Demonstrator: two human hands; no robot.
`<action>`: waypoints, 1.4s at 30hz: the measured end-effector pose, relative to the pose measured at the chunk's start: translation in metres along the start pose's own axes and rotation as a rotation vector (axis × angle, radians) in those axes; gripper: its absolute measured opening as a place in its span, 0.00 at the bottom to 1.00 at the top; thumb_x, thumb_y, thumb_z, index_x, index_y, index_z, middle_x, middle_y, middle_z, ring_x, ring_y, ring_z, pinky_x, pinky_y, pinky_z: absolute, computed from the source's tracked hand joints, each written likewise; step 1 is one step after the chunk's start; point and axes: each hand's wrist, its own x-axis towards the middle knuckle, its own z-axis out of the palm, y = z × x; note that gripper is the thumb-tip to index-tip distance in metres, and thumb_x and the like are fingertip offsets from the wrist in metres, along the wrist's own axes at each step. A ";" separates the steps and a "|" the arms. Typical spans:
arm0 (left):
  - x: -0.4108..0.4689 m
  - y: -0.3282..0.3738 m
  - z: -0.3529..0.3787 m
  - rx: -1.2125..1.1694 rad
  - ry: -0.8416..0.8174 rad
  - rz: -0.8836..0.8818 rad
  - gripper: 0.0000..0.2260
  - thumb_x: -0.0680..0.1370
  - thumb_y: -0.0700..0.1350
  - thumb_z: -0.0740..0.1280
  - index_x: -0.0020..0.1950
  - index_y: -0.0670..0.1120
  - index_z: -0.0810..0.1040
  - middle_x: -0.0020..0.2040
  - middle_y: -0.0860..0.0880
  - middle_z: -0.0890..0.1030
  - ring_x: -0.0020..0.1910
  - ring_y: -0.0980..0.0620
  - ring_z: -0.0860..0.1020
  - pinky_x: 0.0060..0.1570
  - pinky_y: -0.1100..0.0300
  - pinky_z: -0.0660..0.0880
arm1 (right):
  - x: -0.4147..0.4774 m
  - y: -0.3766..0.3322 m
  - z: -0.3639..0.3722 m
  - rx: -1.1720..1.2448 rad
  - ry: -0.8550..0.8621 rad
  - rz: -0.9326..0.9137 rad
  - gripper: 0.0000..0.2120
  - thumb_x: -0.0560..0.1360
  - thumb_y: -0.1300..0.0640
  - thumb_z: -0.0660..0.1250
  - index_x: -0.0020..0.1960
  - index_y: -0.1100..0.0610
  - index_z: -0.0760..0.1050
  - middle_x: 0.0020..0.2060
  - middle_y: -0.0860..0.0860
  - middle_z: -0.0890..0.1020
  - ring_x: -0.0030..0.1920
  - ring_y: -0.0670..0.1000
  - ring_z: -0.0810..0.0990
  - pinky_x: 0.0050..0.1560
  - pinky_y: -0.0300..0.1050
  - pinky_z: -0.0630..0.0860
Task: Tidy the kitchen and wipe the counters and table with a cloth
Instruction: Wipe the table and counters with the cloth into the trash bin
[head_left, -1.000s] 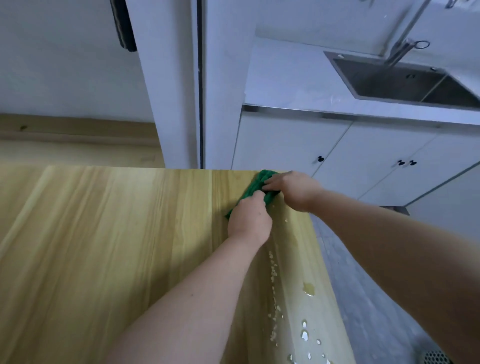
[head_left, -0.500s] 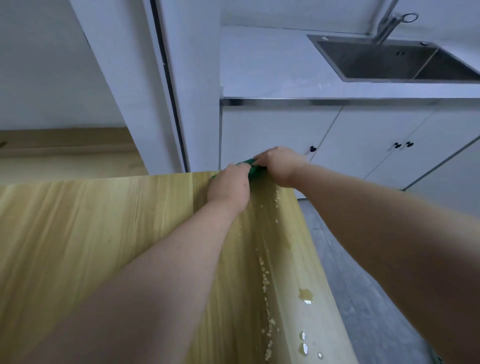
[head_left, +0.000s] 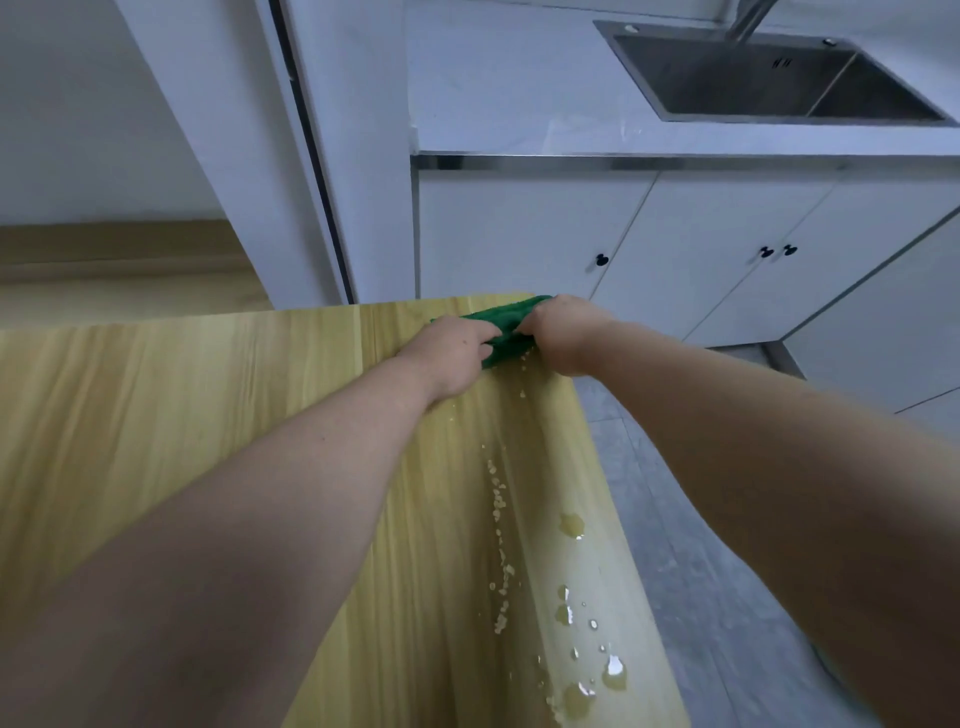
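Green cloth (head_left: 506, 325) sits bunched at table (head_left: 208, 415) corner; left hand (head_left: 452, 356) and right hand (head_left: 563, 332) both grip it. Risk: a careless sweep pushes crumbs (head_left: 498, 499) and puddles (head_left: 571, 525) past the right edge onto floor (head_left: 727, 571).

Pale wood-grain table (head_left: 182, 415), green terry cloth (head_left: 506, 325), brushed-steel sink (head_left: 727, 88)

left hand (head_left: 452, 353) moved up level with right hand (head_left: 563, 332), cloth (head_left: 506, 322) pushed to desk (head_left: 208, 415) far corner, crumbs (head_left: 498, 499) trailing behind
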 end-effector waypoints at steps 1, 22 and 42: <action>-0.004 -0.001 0.000 -0.009 -0.008 -0.002 0.15 0.84 0.45 0.58 0.69 0.49 0.76 0.61 0.43 0.79 0.58 0.43 0.76 0.53 0.57 0.72 | -0.005 -0.002 0.000 -0.006 -0.016 -0.001 0.18 0.77 0.66 0.60 0.63 0.54 0.76 0.52 0.52 0.79 0.49 0.54 0.77 0.43 0.44 0.73; -0.157 0.034 0.062 -0.250 -0.049 -0.111 0.17 0.84 0.47 0.58 0.73 0.51 0.72 0.63 0.47 0.79 0.55 0.47 0.78 0.49 0.61 0.71 | -0.144 -0.069 0.033 0.046 -0.122 -0.035 0.18 0.77 0.66 0.60 0.63 0.53 0.74 0.45 0.50 0.75 0.43 0.52 0.74 0.41 0.45 0.71; -0.279 0.098 0.120 -0.263 -0.083 -0.074 0.17 0.85 0.45 0.57 0.73 0.49 0.71 0.65 0.43 0.78 0.61 0.42 0.76 0.59 0.53 0.74 | -0.274 -0.106 0.084 0.140 -0.168 0.063 0.21 0.76 0.67 0.60 0.65 0.51 0.75 0.45 0.50 0.75 0.44 0.52 0.75 0.41 0.44 0.73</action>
